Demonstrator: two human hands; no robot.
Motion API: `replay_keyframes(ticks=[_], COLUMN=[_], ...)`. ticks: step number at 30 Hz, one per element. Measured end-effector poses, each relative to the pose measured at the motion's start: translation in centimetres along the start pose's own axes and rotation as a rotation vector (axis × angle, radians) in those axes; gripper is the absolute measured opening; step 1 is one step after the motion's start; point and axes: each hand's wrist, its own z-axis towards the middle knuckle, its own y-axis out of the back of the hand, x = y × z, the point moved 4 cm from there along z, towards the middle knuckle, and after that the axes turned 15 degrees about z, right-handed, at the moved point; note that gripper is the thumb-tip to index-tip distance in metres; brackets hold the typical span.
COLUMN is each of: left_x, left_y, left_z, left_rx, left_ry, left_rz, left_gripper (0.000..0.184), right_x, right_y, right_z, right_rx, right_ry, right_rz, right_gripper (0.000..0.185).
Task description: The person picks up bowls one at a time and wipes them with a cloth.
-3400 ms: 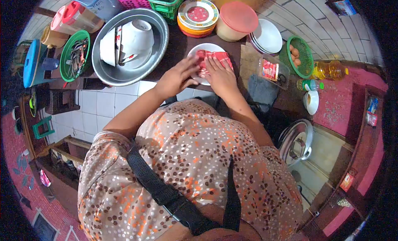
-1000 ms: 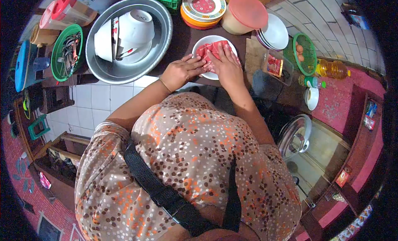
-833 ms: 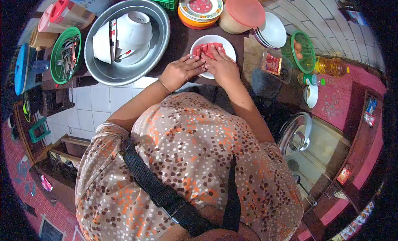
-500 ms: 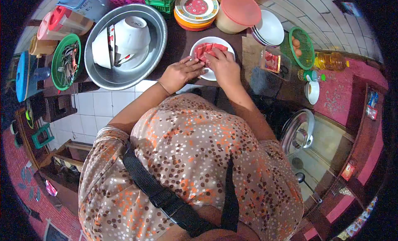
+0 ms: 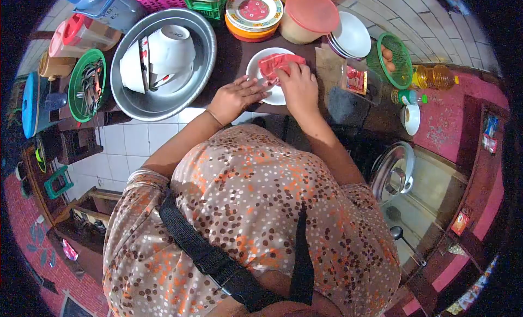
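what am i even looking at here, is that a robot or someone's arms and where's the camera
No robot: these are a person's bare hands. Every picture comes from one camera worn on the head, looking forward and down, so the patterned shirt fills the lower middle. On the dark table, the right hand has bent fingers on a red cloth over a white plate; whether it grips or presses is hard to tell. The left hand lies open at the plate's near left edge. Around them are a metal basin with bowls, stacked plates and a green basket of eggs.
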Motion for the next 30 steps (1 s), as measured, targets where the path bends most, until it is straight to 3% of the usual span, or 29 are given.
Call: replay_keyframes(ticks=[2,6,9,16,18,25,30], left_x=[0.2,0.1,0.1,-0.1,0.0,-0.1,0.1], left_y=[-0.1,-0.5,-0.5,-0.1,0.0,0.0,-0.5], left_z=[0.1,-0.1,0.1,0.0,0.1,0.2,-0.2], left_rx=[0.031,-0.003,-0.010,-0.009,-0.019,-0.018,0.050], left_ry=[-0.006,-0.030,-0.031,-0.046,-0.047,-0.017,0.004], left_rz=[-0.028,0.013,0.040,0.114,0.121,0.084,0.051], left_gripper=[0.050,0.047,0.044,0.039,0.040,0.040,0.047], right_x=[0.1,0.0,0.0,0.3,-0.1,-0.6,-0.6], right_y=[-0.4,-2.2,-2.4,-0.7,0.1,-1.6,-2.2], right_z=[0.7,1.2,0.8,-0.4,-0.3,0.4,-0.6], right_rx=[-0.052,-0.132,0.027,0.091,-0.036,-0.035,0.078], right_ry=[-0.035,-0.038,-0.082,-0.048,-0.018,0.118,0.055], right_rz=[-0.032,0.244,0.404,0.291,0.108,0.244,0.253], right_gripper=[0.035,0.043,0.041,0.039,0.037,0.041,0.039])
